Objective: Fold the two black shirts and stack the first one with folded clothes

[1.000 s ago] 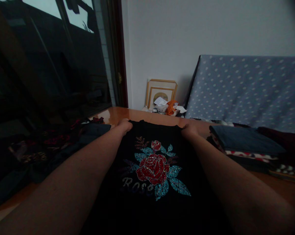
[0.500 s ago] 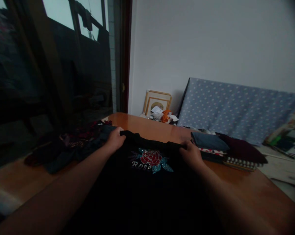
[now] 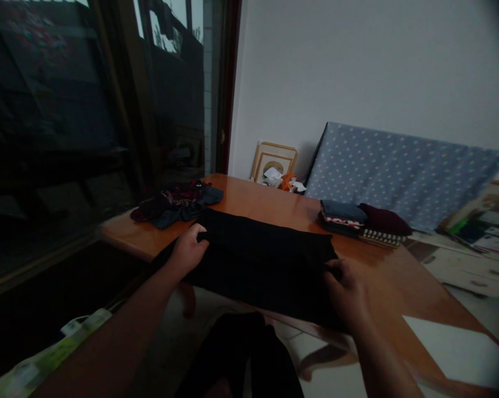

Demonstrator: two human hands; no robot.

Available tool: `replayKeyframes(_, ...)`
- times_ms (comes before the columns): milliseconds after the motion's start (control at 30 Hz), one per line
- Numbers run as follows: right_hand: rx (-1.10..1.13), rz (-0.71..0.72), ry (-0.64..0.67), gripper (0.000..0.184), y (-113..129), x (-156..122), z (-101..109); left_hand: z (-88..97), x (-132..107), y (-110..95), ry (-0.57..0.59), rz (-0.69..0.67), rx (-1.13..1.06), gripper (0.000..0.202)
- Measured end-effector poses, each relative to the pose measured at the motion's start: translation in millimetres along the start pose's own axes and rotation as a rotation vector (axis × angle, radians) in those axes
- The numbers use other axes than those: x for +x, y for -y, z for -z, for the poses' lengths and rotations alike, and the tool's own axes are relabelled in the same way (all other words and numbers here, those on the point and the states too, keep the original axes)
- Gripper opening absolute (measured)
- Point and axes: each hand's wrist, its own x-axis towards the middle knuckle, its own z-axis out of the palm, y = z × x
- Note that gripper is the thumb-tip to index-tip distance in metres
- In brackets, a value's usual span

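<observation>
A black shirt (image 3: pixel 266 254) lies across the near side of the wooden table, its front part hanging over the edge. My left hand (image 3: pixel 190 247) is closed with thumb and fingers pinching the cloth at its left side. At the right side, my right hand (image 3: pixel 343 284) grips the fabric, with the knuckles bent. Between the hands the cloth is spread fairly flat, and no printed design shows on it.
The wooden table (image 3: pixel 269 203) bears a loose heap of dark clothes (image 3: pixel 178 202) at left and folded clothes (image 3: pixel 342 215) with a maroon garment (image 3: pixel 384 219) at right. A white sheet (image 3: pixel 456 348) lies near the right edge. Behind stands a polka-dot cloth (image 3: pixel 402 171).
The shirt was held up with its sparkling rose design facing me. Both hands have come down and nearer, the shirt now lies on the table, and the design is out of sight.
</observation>
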Motion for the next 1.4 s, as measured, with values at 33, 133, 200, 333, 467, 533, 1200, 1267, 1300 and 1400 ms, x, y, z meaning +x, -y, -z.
replayKeyframes(33,-0.014,0.008,0.001,0.027,-1,-7,2,2.8,-7,3,-0.003,-0.014,0.024,0.008)
replayKeyframes(133,-0.039,0.030,0.041,0.028,-8,-24,5,9.9,-22,13,-0.009,-0.112,0.095,0.011)
replayKeyframes(200,-0.093,0.039,0.087,0.028,-14,-33,7,13.8,-30,19,0.019,-0.192,0.163,0.015)
replayKeyframes(333,-0.333,0.066,0.221,0.030,-17,-45,10,21.0,-42,23,0.124,-0.229,0.383,0.022)
replayKeyframes(467,-0.450,0.138,0.248,0.041,-7,-47,11,26.3,-51,14,0.112,-0.236,0.453,0.031)
replayKeyframes(533,-0.461,0.183,0.246,0.050,2,-46,9,26.1,-54,8,0.140,-0.256,0.440,0.035)
replayKeyframes(1200,-0.040,0.286,0.334,0.030,-16,-61,12,50.1,-58,20,0.525,-0.247,0.049,0.023)
replayKeyframes(1267,0.012,0.270,0.350,0.030,-12,-62,16,52.6,-56,19,0.560,-0.211,-0.014,0.023)
replayKeyframes(1300,0.051,0.250,0.339,0.031,-11,-61,19,52.6,-54,18,0.546,-0.181,-0.067,0.024)
replayKeyframes(1400,0.144,0.117,0.209,0.035,-10,-57,27,48.7,-49,17,0.408,-0.071,-0.169,0.036)
